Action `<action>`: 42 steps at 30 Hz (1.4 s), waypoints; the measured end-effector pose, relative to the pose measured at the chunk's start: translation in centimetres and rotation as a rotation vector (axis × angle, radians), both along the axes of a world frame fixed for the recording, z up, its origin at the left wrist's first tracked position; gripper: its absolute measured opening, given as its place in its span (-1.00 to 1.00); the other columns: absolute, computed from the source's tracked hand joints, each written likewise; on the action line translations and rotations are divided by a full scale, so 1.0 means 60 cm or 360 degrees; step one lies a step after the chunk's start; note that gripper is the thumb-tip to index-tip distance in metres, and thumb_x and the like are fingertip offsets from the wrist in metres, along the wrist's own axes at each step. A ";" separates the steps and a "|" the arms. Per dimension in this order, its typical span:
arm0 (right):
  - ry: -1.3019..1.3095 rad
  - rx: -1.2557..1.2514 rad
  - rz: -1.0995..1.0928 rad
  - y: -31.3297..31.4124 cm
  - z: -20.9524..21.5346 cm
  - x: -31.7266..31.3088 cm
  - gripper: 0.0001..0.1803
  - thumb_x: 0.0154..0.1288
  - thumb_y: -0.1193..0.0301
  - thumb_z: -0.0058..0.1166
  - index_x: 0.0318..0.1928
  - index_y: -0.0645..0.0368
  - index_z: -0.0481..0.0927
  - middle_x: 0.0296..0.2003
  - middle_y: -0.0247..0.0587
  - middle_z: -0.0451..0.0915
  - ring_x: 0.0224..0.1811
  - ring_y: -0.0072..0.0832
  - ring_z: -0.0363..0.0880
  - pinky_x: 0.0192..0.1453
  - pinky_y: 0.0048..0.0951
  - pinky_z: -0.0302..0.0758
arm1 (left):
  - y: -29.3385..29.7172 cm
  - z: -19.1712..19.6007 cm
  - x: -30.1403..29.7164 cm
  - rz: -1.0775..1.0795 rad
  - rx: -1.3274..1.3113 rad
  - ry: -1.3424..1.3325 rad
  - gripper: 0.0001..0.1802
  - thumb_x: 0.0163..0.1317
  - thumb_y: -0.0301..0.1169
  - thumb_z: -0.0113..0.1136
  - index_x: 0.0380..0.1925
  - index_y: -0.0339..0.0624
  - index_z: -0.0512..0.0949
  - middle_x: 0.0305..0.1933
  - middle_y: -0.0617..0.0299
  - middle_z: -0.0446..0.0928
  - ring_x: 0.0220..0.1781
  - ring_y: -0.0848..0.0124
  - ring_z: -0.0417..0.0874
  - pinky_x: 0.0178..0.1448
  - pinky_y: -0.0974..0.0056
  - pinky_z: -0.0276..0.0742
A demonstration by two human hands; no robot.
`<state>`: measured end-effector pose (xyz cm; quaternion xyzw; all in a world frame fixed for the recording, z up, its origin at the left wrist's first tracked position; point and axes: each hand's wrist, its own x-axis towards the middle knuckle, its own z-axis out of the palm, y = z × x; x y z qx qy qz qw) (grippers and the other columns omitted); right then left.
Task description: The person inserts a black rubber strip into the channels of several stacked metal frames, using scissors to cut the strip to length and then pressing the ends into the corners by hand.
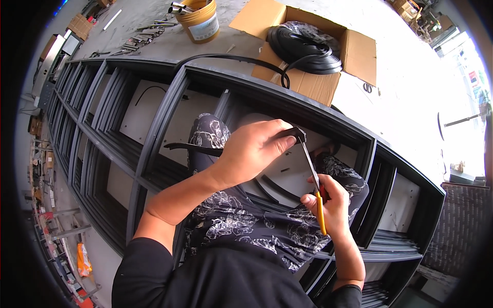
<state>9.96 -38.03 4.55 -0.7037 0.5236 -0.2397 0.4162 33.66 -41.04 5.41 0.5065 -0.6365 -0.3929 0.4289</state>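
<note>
My left hand (249, 151) pinches a black rubber strip (192, 148), whose tail sticks out to the left past my wrist. The strip's end shows beyond my thumb and fingertips. My right hand (331, 203) is closed around scissors (320, 211) with yellow and red handles. Their blades point up and away to the strip's end; whether they are parted there I cannot make out. Under both hands are my legs in dark patterned trousers, inside an opening of the stacked dark grey metal frames (164, 113). Short black strip pieces (280, 187) lie below my hands.
Beyond the frames stands an open cardboard box (359, 56) with a coil of black rubber strip (303, 49); a length of it runs over the frame edge. A yellow bucket (200, 20) holds metal tubes. Loose metal parts (146, 36) lie on the floor, far left.
</note>
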 end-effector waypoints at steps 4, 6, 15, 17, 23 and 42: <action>-0.0034 -0.0006 -0.0004 0.001 -0.011 0.009 -0.41 -0.05 0.08 0.51 -0.20 0.30 0.58 -0.59 -0.30 0.36 -0.58 -0.50 0.31 -0.45 -0.47 0.34 | 0.004 -0.009 -0.004 0.0107 -0.0068 0.0011 -0.80 0.40 -0.37 0.19 -0.09 -0.26 0.56 -0.43 0.38 0.51 -0.42 0.66 0.47 -0.32 0.48 0.44; -0.0039 -0.0026 -0.0030 0.000 -0.015 0.015 -0.42 -0.04 0.09 0.51 -0.20 0.29 0.58 -0.59 -0.29 0.36 -0.58 -0.49 0.32 -0.46 -0.46 0.35 | 0.005 -0.014 -0.005 0.0152 -0.0061 0.0017 -0.79 0.40 -0.37 0.18 -0.07 -0.27 0.55 -0.42 0.39 0.51 -0.41 0.66 0.46 -0.31 0.48 0.43; -0.0141 -0.0013 -0.0013 -0.001 -0.019 0.027 -0.39 -0.02 0.07 0.49 -0.13 0.30 0.60 -0.57 -0.29 0.38 -0.56 -0.52 0.32 -0.43 -0.49 0.36 | 0.004 -0.015 -0.004 0.0189 -0.0023 0.0013 -0.80 0.41 -0.37 0.17 -0.08 -0.27 0.55 -0.44 0.41 0.49 -0.42 0.69 0.42 -0.34 0.50 0.38; -0.0238 0.0134 0.0024 -0.002 -0.025 0.018 -0.38 -0.01 0.06 0.48 -0.11 0.31 0.61 -0.57 -0.30 0.36 -0.54 -0.53 0.30 -0.41 -0.51 0.35 | 0.004 -0.016 -0.002 0.0142 0.0019 0.0100 -0.81 0.42 -0.38 0.16 -0.10 -0.26 0.56 -0.48 0.43 0.46 -0.46 0.71 0.39 -0.39 0.51 0.34; -0.0401 0.0222 0.0045 0.000 -0.034 0.009 -0.34 0.01 -0.03 0.44 -0.12 0.30 0.61 -0.58 -0.39 0.32 -0.53 -0.60 0.26 -0.41 -0.56 0.29 | 0.004 0.010 0.010 0.0009 0.0396 0.0170 -0.75 0.37 -0.32 0.22 -0.11 -0.27 0.56 -0.48 0.26 0.51 -0.46 0.53 0.48 -0.32 0.39 0.41; -0.0002 -0.0432 0.0206 0.007 -0.054 -0.014 -0.43 -0.04 0.02 0.47 -0.28 0.26 0.59 -0.68 -0.34 0.39 -0.68 -0.49 0.37 -0.54 -0.49 0.37 | 0.000 0.012 0.047 -0.0750 0.1265 0.1312 -0.70 0.46 -0.23 0.06 -0.17 -0.29 0.54 -0.63 0.39 0.33 -0.68 0.66 0.23 -0.60 0.52 0.13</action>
